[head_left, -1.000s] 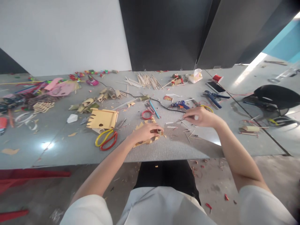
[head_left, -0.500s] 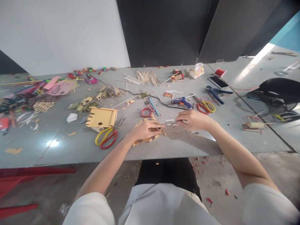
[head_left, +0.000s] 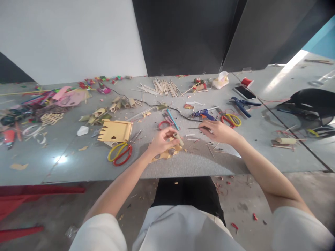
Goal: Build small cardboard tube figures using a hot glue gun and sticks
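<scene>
My left hand (head_left: 160,143) pinches a short pale-green bamboo tube (head_left: 179,139) between thumb and fingers, its hollow end tilted up. Beneath that hand lies a yellow card piece (head_left: 164,154) with dark round spots or holes, partly covered by it. To the right, my right hand (head_left: 216,131) is closed on a thin, pointed metal tool (head_left: 193,128) aimed left; its other end is hidden in the fingers. Small white strips (head_left: 192,139) lie between the two hands. A blue glue gun (head_left: 203,114) rests just beyond the right hand.
Left of my hands are a notched yellow card box (head_left: 116,130) and yellow-red scissors (head_left: 120,153). Behind lie bamboo pieces (head_left: 121,104), thin sticks (head_left: 167,87) and a black cord. Blue pliers (head_left: 242,105), a phone (head_left: 245,92) and more scissors (head_left: 230,120) are at the right.
My left hand has raised and turned the bamboo tube, so more of its side shows. My right hand has drawn the metal tool slightly away to the right.
</scene>
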Demonstrator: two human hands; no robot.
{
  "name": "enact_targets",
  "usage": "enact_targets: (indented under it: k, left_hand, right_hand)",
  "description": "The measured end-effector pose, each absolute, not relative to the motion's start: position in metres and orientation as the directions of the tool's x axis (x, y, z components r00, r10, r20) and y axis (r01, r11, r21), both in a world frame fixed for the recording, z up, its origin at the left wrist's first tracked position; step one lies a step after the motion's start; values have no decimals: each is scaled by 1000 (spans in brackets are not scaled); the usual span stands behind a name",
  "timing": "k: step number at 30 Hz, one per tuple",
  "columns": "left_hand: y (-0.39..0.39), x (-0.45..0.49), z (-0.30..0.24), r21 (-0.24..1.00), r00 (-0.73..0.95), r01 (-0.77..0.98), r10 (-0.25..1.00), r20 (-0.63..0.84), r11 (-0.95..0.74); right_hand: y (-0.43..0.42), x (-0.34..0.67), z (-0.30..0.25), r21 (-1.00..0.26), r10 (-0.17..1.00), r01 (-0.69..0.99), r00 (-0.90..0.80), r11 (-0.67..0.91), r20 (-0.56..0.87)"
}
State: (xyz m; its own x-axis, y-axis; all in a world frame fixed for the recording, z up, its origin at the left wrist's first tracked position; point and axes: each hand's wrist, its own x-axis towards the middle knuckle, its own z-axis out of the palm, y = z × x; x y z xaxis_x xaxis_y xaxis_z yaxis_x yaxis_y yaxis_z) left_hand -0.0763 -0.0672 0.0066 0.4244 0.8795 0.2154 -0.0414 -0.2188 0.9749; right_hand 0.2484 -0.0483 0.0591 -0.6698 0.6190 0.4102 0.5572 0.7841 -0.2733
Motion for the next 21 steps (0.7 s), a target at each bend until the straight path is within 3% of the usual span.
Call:
enact_targets:
  k: [4, 7, 10, 18, 21]
  left_hand:
    - [-62, -66, 15, 935, 315, -348, 931, 186, -69]
    - [-59, -59, 29, 885, 269, -466, 952, 144, -3]
    - [-58, -50, 42, 865, 274, -501, 951, 145, 12]
    - [-58, -9, 55, 811, 373, -581, 908, 191, 69]
    - [-57, 2, 52, 813, 416, -574, 889, 192, 94]
  right_hand:
    - [-50, 245, 49, -347, 679, 601, -507, 720, 531]
    - [-51, 242, 42, -389, 702, 628, -382, 674, 601]
    - [-56, 239, 40, -407, 688, 630, -293, 661, 664]
    - [-80, 227, 52, -453, 652, 521, -297, 723, 698]
    - [-80, 219, 53, -488, 638, 475, -226, 732, 736]
